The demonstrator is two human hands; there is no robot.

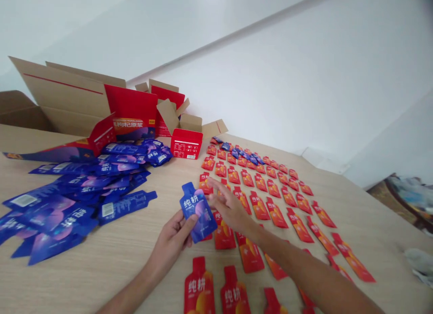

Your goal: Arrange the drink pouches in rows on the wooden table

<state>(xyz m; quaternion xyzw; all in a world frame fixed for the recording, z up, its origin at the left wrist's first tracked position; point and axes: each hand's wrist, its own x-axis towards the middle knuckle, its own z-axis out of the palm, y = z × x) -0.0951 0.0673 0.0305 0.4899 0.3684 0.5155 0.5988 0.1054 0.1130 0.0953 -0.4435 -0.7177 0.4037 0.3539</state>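
A blue bottle-shaped drink pouch (199, 212) with white lettering is held in my left hand (179, 228), thumb across its front and its neck pointing up and away. Beside its right edge, my right hand (228, 205) has its fingers apart and stretched toward the pouch; I cannot tell whether the fingertips touch it. Under and around my right hand lie rows of red-orange pouches (260, 206) flat on the table. To the left is a loose heap of blue pouches (84, 183), overlapping one another. At the far end, several blue pouches (241, 154) rest on the red ones.
Opened cardboard boxes with red and blue printing (131, 111) stand at the back left. A small red box (186, 143) with raised flaps sits near the heap. The wooden table (162, 183) meets a white wall (264, 79) behind. Blurred items lie beyond its right edge.
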